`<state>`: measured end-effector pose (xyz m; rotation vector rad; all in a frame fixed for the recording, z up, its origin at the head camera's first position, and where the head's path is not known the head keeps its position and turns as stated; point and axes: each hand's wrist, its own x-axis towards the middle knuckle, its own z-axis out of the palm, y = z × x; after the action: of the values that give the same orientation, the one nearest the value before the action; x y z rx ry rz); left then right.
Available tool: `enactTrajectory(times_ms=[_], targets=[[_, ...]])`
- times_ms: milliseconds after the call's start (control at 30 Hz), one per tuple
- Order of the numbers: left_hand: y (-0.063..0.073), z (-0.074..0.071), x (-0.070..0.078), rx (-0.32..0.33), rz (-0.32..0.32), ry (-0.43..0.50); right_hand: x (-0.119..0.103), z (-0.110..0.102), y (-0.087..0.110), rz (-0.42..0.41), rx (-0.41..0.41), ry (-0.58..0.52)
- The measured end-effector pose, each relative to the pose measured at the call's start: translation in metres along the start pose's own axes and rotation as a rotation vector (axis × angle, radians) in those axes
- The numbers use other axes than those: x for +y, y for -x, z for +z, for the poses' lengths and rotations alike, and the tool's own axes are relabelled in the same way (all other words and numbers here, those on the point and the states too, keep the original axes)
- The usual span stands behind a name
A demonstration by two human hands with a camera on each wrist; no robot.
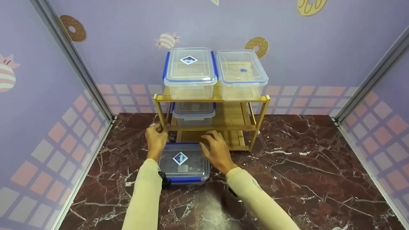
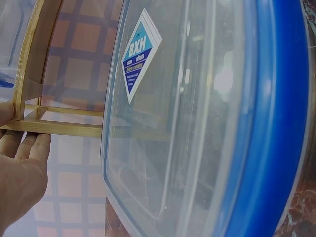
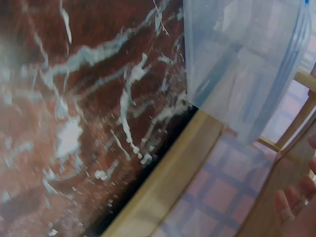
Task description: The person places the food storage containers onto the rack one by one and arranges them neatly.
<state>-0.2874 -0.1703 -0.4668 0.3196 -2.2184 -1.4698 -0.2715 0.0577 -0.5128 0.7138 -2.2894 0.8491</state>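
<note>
My left hand (image 1: pixel 157 138) grips the left front leg of a small wooden shelf rack (image 1: pixel 213 128). Seen from the left wrist, the thumb and the fingers (image 2: pixel 38 147) lie on opposite sides of the wood. A clear plastic container (image 1: pixel 196 159) with blue side clips and a diamond-shaped label sits on the floor, its back end at the rack's bottom shelf. Beside its back right corner, my right hand (image 1: pixel 219 153) hovers with loosely bent fingers and nothing in them. In the right wrist view those fingers (image 3: pixel 284 205) show apart from the container's wall (image 3: pixel 232 64).
On the rack's top stand a blue-clipped container (image 1: pixel 191 72) and a clear lidded one (image 1: pixel 241 75). Another container (image 1: pixel 195 119) occupies the middle shelf's left side. Dark red marbled floor (image 1: pixel 303 179) surrounds the rack, with patterned walls (image 1: pixel 127 57) behind and at both sides.
</note>
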Motion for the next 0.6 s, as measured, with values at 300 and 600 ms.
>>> enactTrajectory(times_ms=[300,600], targets=[[0.000,0.001,-0.001,-0.012,-0.023,0.040,0.008,0.012,0.001,0.238,-0.206,-0.082],[0.000,0.001,-0.001,0.006,-0.005,0.008,0.009,0.018,-0.004,0.390,-0.343,-0.249]])
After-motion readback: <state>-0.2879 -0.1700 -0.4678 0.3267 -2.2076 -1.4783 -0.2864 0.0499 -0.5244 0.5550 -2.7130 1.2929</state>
